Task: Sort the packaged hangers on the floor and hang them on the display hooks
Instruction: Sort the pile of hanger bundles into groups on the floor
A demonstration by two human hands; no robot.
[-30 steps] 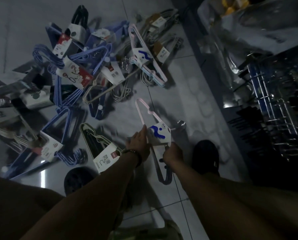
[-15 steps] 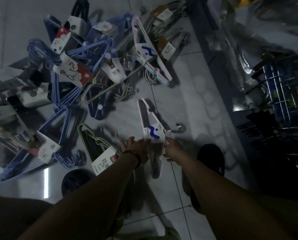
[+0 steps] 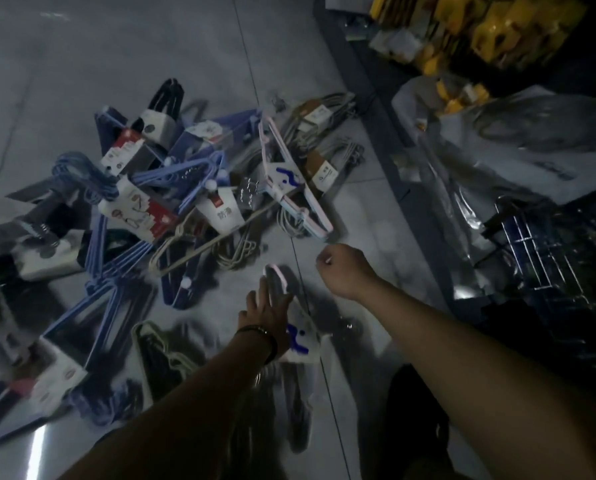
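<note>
The left hand (image 3: 267, 311) lies palm down on a pink pack (image 3: 300, 344) of hangers on the floor (image 3: 359, 202), close in front of the person. Its fingers (image 3: 267, 285) are stretched straight along the pack's pink arm, pressing it and not curled round it. The pack's white card with a blue squiggle shows just at 4 o'clock from the wrist, which wears a dark bracelet (image 3: 260, 332). The picture is blurred here, so the thumb's hold cannot be told.

A dark shoe (image 3: 414, 403) stands at 5 o'clock from that pack. A dark pack (image 3: 161, 351) lies on the floor at 9 o'clock from the left hand.

The right hand (image 3: 343, 268) hangs above the floor at 1 o'clock from the left hand, apart from the pink pack. Its fingers are clenched into a fist, with nothing seen in them.

Farther out, at 10 o'clock, blue hangers (image 3: 109, 258) with red and white cards lie heaped across one another. A far pink pack (image 3: 284, 174) with the same blue squiggle card lies at 12 o'clock, just beyond the right hand. Grey hangers (image 3: 327, 112) lie past it at 1 o'clock.

A wire basket (image 3: 549, 258) stands at 3 o'clock, a clear bag (image 3: 532, 140) at 2 o'clock and yellow goods (image 3: 490, 32) beyond it.
</note>
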